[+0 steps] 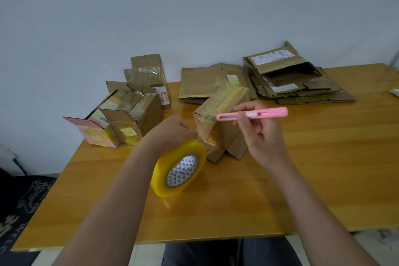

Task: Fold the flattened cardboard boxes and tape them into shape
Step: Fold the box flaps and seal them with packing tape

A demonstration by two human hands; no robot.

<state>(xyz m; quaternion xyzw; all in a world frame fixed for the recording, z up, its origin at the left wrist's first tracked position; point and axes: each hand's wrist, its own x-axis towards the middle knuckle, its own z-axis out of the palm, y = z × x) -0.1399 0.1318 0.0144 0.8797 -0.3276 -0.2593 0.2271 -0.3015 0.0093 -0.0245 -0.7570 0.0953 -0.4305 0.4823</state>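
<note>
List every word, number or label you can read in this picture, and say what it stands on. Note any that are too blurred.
"WELC": pale letters on the dark floor mat, cut off by the edge of the picture.
Red-framed handwriting on the white label of a folded box: too small to read.
Shipping label on the flattened cardboard stack: too blurred.
Barcode sticker on the pink-flapped box: unreadable.
Tape roll core: triangle pattern only, no words.

A plain room: wooden table [302, 179], bare wall [194, 6], doormat [23, 201].
</note>
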